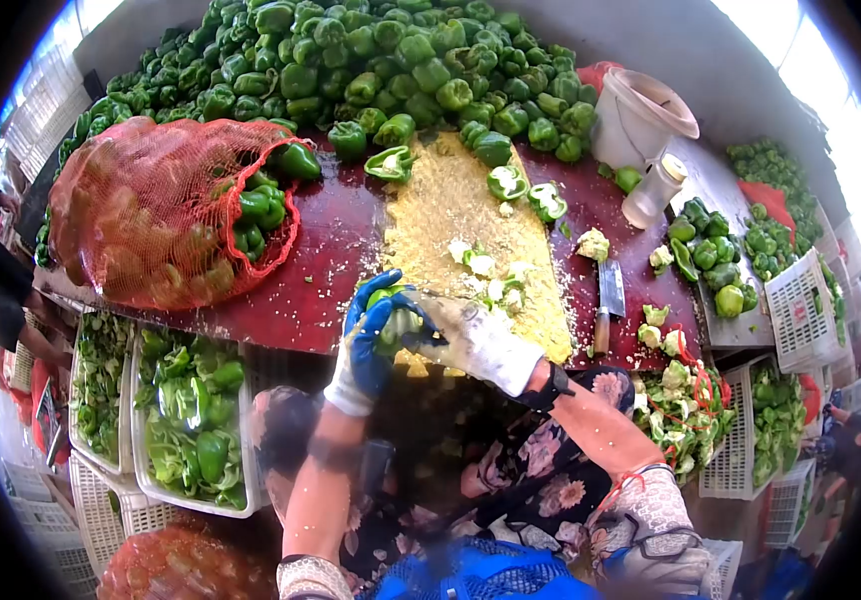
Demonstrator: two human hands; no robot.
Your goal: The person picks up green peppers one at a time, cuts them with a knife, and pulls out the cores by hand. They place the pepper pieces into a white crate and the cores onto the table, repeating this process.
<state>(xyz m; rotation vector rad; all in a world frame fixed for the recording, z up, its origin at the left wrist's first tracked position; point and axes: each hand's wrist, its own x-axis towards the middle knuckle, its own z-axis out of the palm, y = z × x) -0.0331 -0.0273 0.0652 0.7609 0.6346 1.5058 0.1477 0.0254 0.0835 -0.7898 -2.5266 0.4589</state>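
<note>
In front of my body, above the table's near edge, my left hand (371, 340) in a blue-coated glove is wrapped around a green bell pepper (387, 296). My right hand (476, 335), gloved in white, reaches in from the right with its fingers bent against the same pepper. Much of the pepper is hidden behind the gloves. Pale cores (496, 285) lie on the yellow board (431, 220) just beyond my hands. Cut pepper halves (507, 182) sit farther up the board. A knife (611, 295) with a wooden handle rests to the right.
Whole peppers form a large heap (351, 60) at the back. A red mesh sack (151, 220) of peppers fills the table's left. A white bucket (641, 115) and a jar (656, 190) stand back right. Crates of cut peppers (196, 420) are below left; core scraps (686, 415) are below right.
</note>
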